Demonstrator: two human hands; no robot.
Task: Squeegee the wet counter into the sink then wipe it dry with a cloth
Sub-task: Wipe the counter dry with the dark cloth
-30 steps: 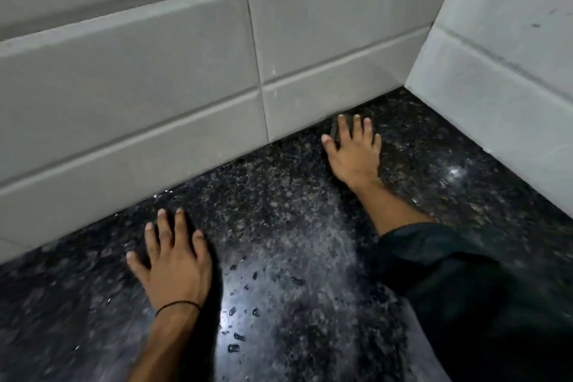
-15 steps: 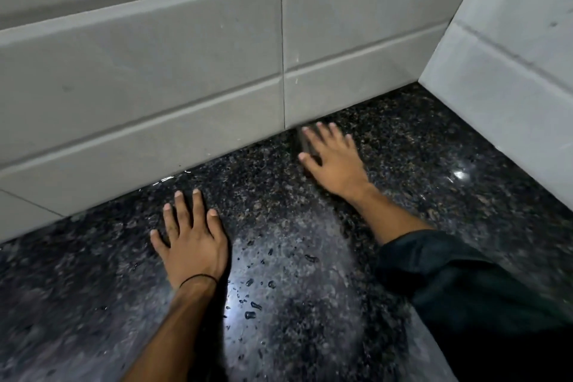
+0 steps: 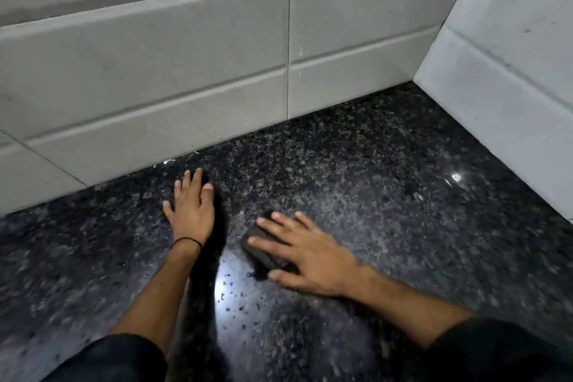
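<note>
The black speckled granite counter (image 3: 387, 195) is wet, with water droplets (image 3: 235, 291) in a glare patch near its middle. My right hand (image 3: 313, 257) lies flat with fingers spread, pressing a small dark flat block (image 3: 259, 250) onto the counter; only the block's left edge shows from under the fingers. My left hand (image 3: 192, 211) rests palm down on the counter just left of it, fingers pointing at the back wall, holding nothing. A thin black band circles the left wrist. No sink or cloth is in view.
Grey tiled back wall (image 3: 186, 71) meets the counter along a slanted line. A white tiled side wall (image 3: 502, 71) closes the corner at the right. Dark sleeves cover both forearms at the bottom edge.
My right hand has slid the dark block from the back wall's base toward me and leftward, ending beside my left hand. The left hand stayed planted; the view shifted right.
</note>
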